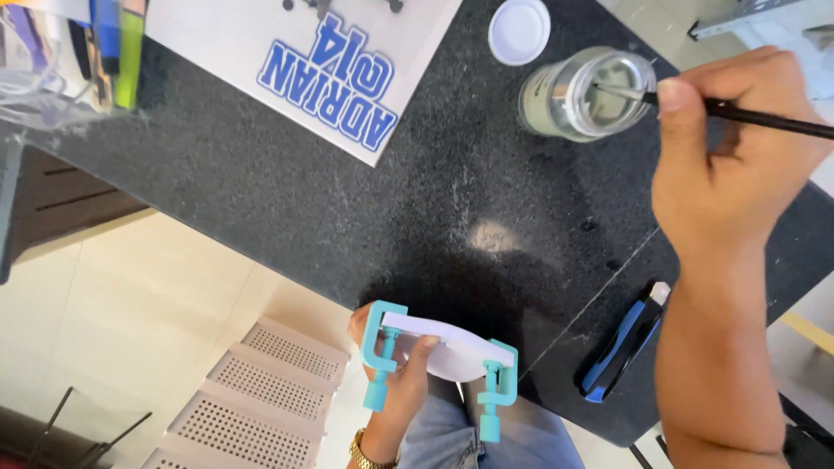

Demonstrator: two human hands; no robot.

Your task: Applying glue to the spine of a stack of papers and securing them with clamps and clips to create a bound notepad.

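My right hand point(730, 165) holds a thin black paintbrush point(764, 118), its tip dipped into an open glass jar point(584, 94) at the far right of the black granite counter point(347, 208). My left hand point(398, 375), low at the counter's near edge, grips a flat white piece point(452, 349) held by two turquoise screw clamps point(380, 354), one at each end. A gold watch shows on that wrist.
The jar's white lid point(519, 31) lies beside the jar. A white sheet with blue lettering point(304, 52) lies at the back. A blue and black utility knife point(624, 342) rests near the right edge. A perforated white step stool point(252, 399) stands on the floor below.
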